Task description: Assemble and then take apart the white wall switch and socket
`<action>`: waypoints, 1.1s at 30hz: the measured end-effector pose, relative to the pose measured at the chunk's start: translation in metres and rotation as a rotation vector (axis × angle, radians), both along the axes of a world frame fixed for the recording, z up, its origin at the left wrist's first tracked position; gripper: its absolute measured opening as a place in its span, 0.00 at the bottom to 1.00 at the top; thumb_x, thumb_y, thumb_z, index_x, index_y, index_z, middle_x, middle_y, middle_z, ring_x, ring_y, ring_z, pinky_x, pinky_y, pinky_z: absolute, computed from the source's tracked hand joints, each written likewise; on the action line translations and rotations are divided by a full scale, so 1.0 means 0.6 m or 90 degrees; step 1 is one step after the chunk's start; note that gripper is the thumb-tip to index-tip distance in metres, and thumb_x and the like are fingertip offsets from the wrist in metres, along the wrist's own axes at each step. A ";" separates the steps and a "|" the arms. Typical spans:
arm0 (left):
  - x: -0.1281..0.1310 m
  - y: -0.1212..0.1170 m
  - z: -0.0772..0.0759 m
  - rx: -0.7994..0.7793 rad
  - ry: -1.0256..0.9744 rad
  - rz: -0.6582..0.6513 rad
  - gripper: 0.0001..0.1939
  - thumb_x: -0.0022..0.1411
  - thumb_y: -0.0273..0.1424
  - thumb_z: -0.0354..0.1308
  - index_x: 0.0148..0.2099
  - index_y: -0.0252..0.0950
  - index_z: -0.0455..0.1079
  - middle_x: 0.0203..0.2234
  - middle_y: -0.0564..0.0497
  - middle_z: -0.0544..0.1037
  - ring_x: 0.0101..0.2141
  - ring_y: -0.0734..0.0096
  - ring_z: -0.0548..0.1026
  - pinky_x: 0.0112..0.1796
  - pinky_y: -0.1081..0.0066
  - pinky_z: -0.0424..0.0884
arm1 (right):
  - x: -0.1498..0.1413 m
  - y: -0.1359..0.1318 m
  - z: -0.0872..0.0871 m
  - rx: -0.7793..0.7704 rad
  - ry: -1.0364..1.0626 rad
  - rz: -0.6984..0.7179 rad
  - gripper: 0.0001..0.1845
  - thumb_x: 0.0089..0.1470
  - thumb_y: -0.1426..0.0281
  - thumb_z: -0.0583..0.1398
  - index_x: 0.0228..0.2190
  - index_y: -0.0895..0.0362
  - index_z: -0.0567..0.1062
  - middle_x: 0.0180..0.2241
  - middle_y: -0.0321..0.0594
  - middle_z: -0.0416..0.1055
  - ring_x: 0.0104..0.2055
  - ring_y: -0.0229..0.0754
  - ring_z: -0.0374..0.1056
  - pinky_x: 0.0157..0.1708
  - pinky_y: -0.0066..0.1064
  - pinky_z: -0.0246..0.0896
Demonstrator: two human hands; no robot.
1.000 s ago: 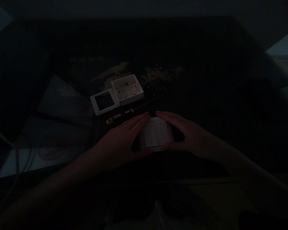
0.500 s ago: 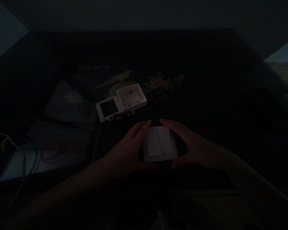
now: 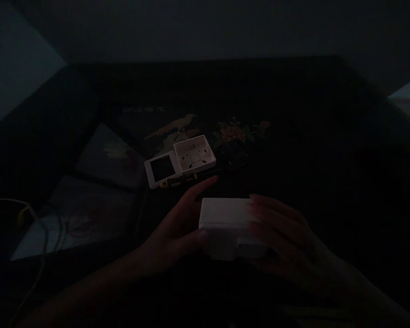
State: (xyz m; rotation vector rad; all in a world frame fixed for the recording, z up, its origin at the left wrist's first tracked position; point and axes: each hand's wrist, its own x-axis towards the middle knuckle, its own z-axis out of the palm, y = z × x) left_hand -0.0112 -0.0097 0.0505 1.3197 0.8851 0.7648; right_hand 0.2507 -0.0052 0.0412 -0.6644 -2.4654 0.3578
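Observation:
In dim light, a white wall switch [image 3: 222, 213] is tilted up between my two hands, with its side edge and box-like underside turned towards me. My left hand [image 3: 176, 234] grips its left end; the thumb presses the near corner while the index finger stretches out beyond the far side. Over the right end lie the fingers of my right hand [image 3: 287, 234], its thumb hardly visible in the dark. Just past the switch lies a screwdriver [image 3: 179, 181] with a dark and yellow handle, its shaft pointing right.
Beyond the screwdriver are a white open mounting box [image 3: 210, 165], a white square frame [image 3: 150, 176] and a black plate [image 3: 235, 155]. The dark tabletop [image 3: 310, 150] bears a bird and flower picture. A pale cable [image 3: 44, 237] hangs at the left.
The switch, face up with two rockers showing before, has been tipped so its side faces me. My right hand has closed over its right end. The view has shifted slightly.

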 end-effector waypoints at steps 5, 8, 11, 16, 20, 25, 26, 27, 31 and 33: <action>-0.003 -0.004 -0.004 0.060 0.006 0.038 0.28 0.59 0.50 0.64 0.58 0.47 0.67 0.55 0.47 0.77 0.53 0.52 0.76 0.50 0.59 0.76 | -0.001 -0.003 -0.001 -0.218 0.137 -0.072 0.53 0.54 0.57 0.67 0.69 0.38 0.41 0.72 0.36 0.45 0.72 0.53 0.45 0.63 0.49 0.64; -0.007 -0.014 -0.008 0.103 0.042 0.043 0.29 0.59 0.50 0.65 0.59 0.48 0.67 0.55 0.47 0.77 0.54 0.53 0.76 0.52 0.59 0.75 | 0.002 0.004 0.006 -0.405 0.206 -0.094 0.43 0.56 0.50 0.62 0.67 0.37 0.50 0.66 0.38 0.62 0.64 0.52 0.64 0.55 0.42 0.72; -0.010 -0.020 -0.009 0.119 0.042 0.034 0.28 0.60 0.48 0.65 0.60 0.49 0.66 0.55 0.48 0.78 0.53 0.54 0.77 0.51 0.60 0.75 | 0.003 0.008 0.016 -0.414 0.182 -0.084 0.29 0.60 0.54 0.61 0.61 0.34 0.62 0.54 0.33 0.76 0.53 0.47 0.75 0.47 0.34 0.75; -0.005 -0.018 -0.014 0.104 -0.018 0.047 0.26 0.61 0.43 0.66 0.60 0.48 0.69 0.52 0.48 0.79 0.51 0.55 0.78 0.48 0.66 0.75 | -0.009 0.005 0.031 -0.400 0.213 -0.131 0.22 0.59 0.54 0.62 0.53 0.44 0.72 0.45 0.38 0.81 0.44 0.46 0.79 0.41 0.30 0.76; 0.011 -0.013 -0.017 -0.015 -0.141 0.035 0.26 0.66 0.42 0.61 0.64 0.49 0.65 0.55 0.48 0.77 0.53 0.55 0.76 0.49 0.67 0.75 | -0.020 0.010 0.031 -0.576 0.282 -0.225 0.20 0.56 0.51 0.63 0.43 0.52 0.78 0.36 0.42 0.82 0.36 0.46 0.80 0.32 0.30 0.76; 0.021 -0.011 -0.014 -0.210 -0.214 -0.025 0.38 0.64 0.35 0.65 0.70 0.60 0.51 0.67 0.52 0.64 0.62 0.54 0.68 0.54 0.63 0.72 | -0.021 0.024 0.016 -0.735 0.403 -0.314 0.18 0.54 0.52 0.65 0.37 0.52 0.81 0.36 0.40 0.81 0.37 0.43 0.77 0.33 0.29 0.73; 0.021 -0.010 -0.014 -0.235 -0.207 -0.027 0.40 0.64 0.32 0.65 0.70 0.61 0.49 0.67 0.51 0.64 0.62 0.54 0.68 0.54 0.63 0.72 | -0.020 0.025 0.013 -0.766 0.424 -0.317 0.18 0.54 0.52 0.65 0.39 0.51 0.81 0.37 0.40 0.81 0.36 0.41 0.77 0.32 0.28 0.73; 0.019 -0.010 -0.015 -0.254 -0.203 -0.026 0.42 0.64 0.31 0.65 0.70 0.62 0.46 0.66 0.51 0.65 0.61 0.54 0.69 0.53 0.62 0.73 | -0.020 0.026 0.010 -0.796 0.438 -0.319 0.19 0.55 0.53 0.65 0.42 0.51 0.81 0.38 0.39 0.81 0.36 0.40 0.76 0.31 0.27 0.72; 0.014 -0.009 -0.022 -0.268 -0.225 0.028 0.41 0.66 0.34 0.63 0.71 0.62 0.43 0.60 0.48 0.72 0.55 0.54 0.75 0.49 0.63 0.76 | -0.018 0.025 0.004 -0.878 0.477 -0.264 0.21 0.57 0.55 0.65 0.50 0.46 0.77 0.44 0.37 0.79 0.43 0.40 0.76 0.37 0.27 0.73; 0.015 -0.008 -0.025 -0.259 -0.246 0.078 0.39 0.65 0.34 0.63 0.71 0.59 0.48 0.57 0.47 0.76 0.52 0.55 0.78 0.46 0.65 0.77 | -0.017 0.023 0.003 -0.905 0.493 -0.195 0.23 0.56 0.59 0.66 0.53 0.44 0.74 0.50 0.37 0.77 0.51 0.42 0.74 0.45 0.31 0.73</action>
